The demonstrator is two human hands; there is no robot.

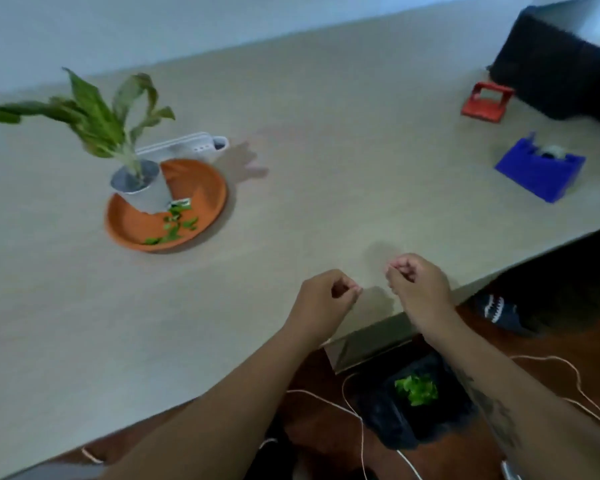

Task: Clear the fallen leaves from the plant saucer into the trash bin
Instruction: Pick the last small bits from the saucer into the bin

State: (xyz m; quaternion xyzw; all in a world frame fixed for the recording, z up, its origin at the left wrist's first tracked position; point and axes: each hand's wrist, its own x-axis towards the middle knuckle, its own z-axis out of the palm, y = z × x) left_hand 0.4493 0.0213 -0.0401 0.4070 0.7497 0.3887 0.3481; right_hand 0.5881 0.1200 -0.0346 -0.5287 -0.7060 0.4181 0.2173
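Note:
An orange saucer (201, 188) sits on the table at the left, with a white pot (146, 190) holding a green plant (97, 119) standing in it. Several small green leaf pieces (175, 225) lie on the saucer's near side. A black trash bin (388, 420) stands on the floor below the table's near edge, with green leaves (417, 389) inside. My left hand (326, 299) and my right hand (418, 282) hover over the table's near edge, above the bin, both with fingers curled in. I see nothing held in either.
A white power strip (184, 147) lies behind the saucer. A red object (487, 102), a blue tape dispenser (541, 169) and a black bag (555, 64) are at the right. White cables (361, 431) run across the brown floor near the bin.

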